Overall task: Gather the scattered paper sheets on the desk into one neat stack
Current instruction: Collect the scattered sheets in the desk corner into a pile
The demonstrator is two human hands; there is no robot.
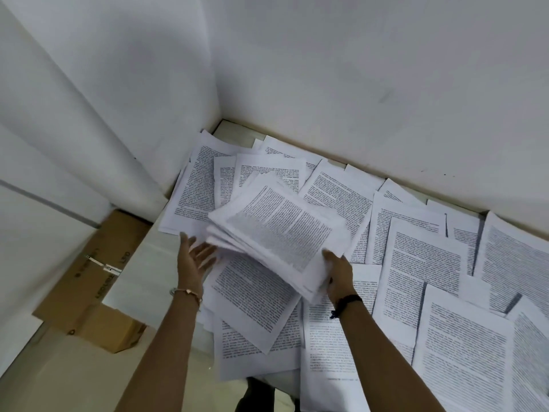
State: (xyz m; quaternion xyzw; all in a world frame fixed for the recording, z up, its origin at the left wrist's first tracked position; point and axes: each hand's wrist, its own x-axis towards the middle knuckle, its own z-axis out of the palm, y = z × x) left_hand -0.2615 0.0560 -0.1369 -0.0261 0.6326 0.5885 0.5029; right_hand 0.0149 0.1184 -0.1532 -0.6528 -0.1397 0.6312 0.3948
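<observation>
The right grip [338,275] has its fingers curled round the near corner of a bundle [282,227] of printed pages, thumb on top. The bundle is lifted off the worktop [230,130] and tilts up and away from that grip. Its edges are fanned and uneven, worst on the side facing the left grip [193,260]. The left grip is spread wide with straight fingers and holds nothing. Its palm is turned toward the bundle's ragged edge, and whether the fingertips touch the paper I cannot tell.

The loose sheets [427,263] lie overlapping all round. Some are under both grips, many more are out to the right of the right grip, and a few lie beyond the bundle against the wall [356,84]. Most of the job looks undone.

The step in hand seems to be steadying and squaring what is already collected. To do it well, the left grip should come flat against the fanned edge and press the pages toward the right grip. The right grip should loosen enough to let the sheets slide into line. Tapping the long edge on the worktop would finish the squaring. One-corner support lets thin paper sag and spill, so both grips belong on the bundle before reaching for more. Cardboard boxes [98,263] sit off to the left of the left grip, below the worktop edge.
</observation>
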